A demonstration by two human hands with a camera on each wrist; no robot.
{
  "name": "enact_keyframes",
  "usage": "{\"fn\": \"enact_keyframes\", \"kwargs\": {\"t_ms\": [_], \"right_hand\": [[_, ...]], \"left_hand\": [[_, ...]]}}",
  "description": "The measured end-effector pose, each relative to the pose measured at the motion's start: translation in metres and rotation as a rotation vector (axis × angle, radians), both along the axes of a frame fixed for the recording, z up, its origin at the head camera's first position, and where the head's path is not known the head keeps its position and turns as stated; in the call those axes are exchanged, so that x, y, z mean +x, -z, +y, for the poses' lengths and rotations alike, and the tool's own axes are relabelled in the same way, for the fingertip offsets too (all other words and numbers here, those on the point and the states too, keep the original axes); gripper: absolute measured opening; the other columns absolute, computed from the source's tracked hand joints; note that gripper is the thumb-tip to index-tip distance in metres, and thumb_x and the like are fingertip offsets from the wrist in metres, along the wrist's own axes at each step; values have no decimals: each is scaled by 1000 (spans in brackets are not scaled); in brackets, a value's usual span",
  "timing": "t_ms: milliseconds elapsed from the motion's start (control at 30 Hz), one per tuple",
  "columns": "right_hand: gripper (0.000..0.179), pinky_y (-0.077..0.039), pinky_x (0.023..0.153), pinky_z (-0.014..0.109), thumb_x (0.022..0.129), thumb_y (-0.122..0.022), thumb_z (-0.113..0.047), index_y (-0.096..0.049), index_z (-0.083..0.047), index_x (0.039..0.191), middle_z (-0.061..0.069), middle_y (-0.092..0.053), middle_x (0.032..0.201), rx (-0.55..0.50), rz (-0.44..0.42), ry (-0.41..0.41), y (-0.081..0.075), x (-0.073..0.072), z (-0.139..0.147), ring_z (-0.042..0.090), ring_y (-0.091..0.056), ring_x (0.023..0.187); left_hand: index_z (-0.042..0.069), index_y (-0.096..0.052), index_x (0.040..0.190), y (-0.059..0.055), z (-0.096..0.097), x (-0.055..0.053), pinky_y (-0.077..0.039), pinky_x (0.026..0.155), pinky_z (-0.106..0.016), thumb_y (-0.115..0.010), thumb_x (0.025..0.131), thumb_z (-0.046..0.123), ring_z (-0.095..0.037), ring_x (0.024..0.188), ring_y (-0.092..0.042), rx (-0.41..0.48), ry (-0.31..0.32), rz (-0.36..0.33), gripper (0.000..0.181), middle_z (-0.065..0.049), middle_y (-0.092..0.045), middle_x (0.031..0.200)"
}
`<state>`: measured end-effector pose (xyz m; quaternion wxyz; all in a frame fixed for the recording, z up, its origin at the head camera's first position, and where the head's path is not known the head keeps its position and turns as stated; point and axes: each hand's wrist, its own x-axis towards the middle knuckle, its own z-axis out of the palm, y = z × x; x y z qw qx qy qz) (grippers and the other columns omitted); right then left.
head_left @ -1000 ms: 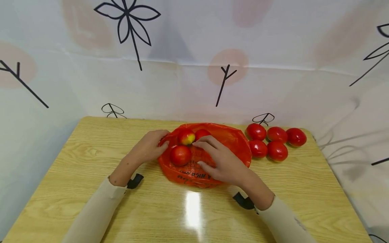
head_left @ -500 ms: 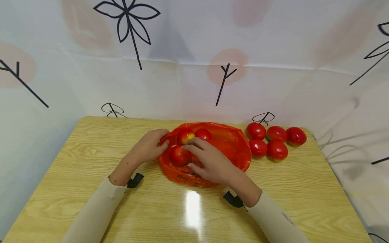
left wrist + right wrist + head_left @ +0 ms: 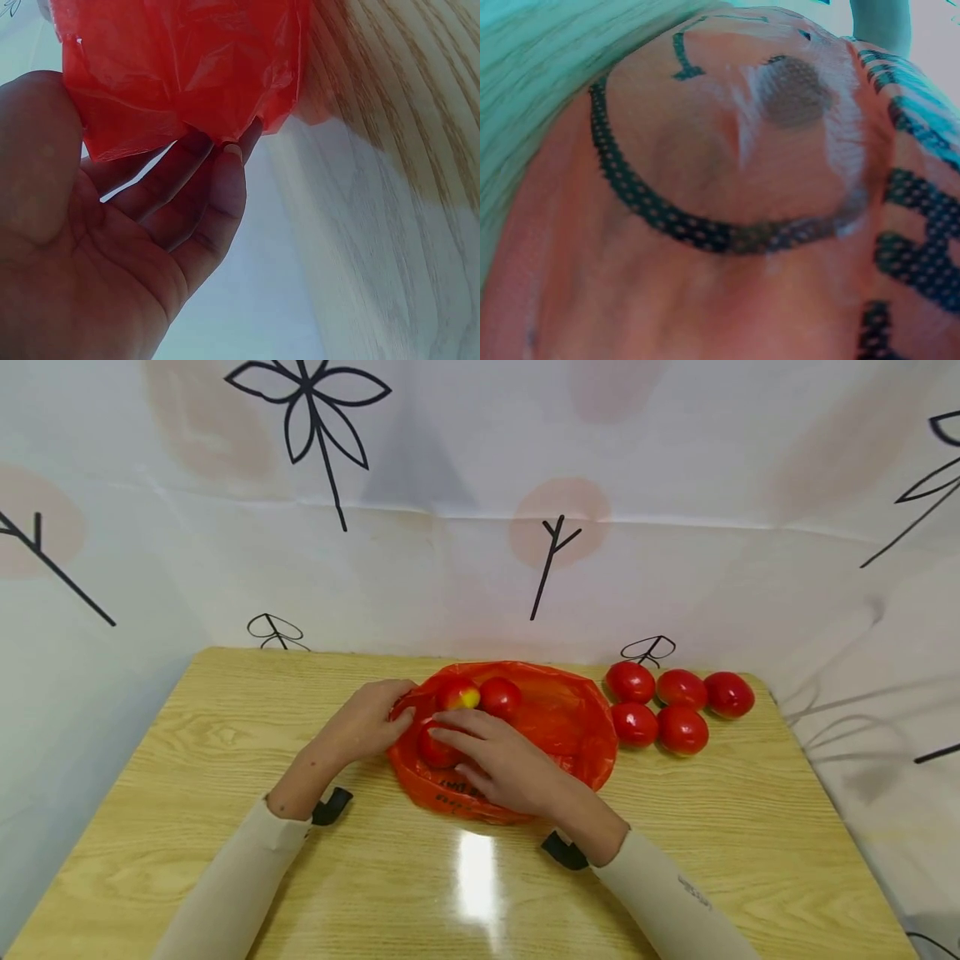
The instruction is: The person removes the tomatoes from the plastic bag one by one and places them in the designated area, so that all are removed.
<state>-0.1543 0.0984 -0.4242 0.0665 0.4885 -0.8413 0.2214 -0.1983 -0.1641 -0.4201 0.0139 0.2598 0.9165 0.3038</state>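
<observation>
An open red plastic bag [image 3: 558, 718] lies on the table with black print along its near side. My left hand [image 3: 365, 721] holds its left rim; in the left wrist view, the red film [image 3: 187, 67] passes between thumb and curled fingers. Inside sit glossy red fruits: one with a yellow patch [image 3: 458, 693], another red fruit [image 3: 500, 697] beside it, and a nearer red fruit [image 3: 435, 747]. My right hand [image 3: 510, 764] reaches over the nearer fruit, fingers spread loosely and fingertips right at its top. Printed bag film [image 3: 727, 180] fills the right wrist view.
Several glossy red fruits [image 3: 682, 731] lie in two rows just right of the bag, at the table's back right. A wood-grain table [image 3: 405, 893] stands against a pale cloth backdrop [image 3: 450, 568] with plant drawings.
My right hand has moved left across the bag, from beside the fruits to over the nearer one. The back right fruit in the bag is now uncovered. My left hand stays at the rim.
</observation>
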Motion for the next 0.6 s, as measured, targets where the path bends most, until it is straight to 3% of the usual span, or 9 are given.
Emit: {"fn": "enact_keyframes", "kwargs": {"t_ms": [267, 600], "right_hand": [[60, -38, 123, 46, 96, -78, -16, -58, -10, 152, 9, -49, 161, 81, -13, -21, 4, 1, 0, 29, -42, 151], [60, -42, 120, 43, 90, -85, -17, -61, -12, 145, 8, -54, 154, 100, -49, 32, 2, 1, 1, 26, -48, 144]], "left_hand": [[4, -71, 122, -1, -1, 0, -61, 87, -42, -60, 102, 8, -23, 98, -68, 4, 3, -9, 24, -7, -75, 112], [4, -71, 124, -1, -1, 0, -61, 89, -43, -61, 102, 8, -23, 99, -68, 3, 3, -14, 24, -8, -75, 114]]}}
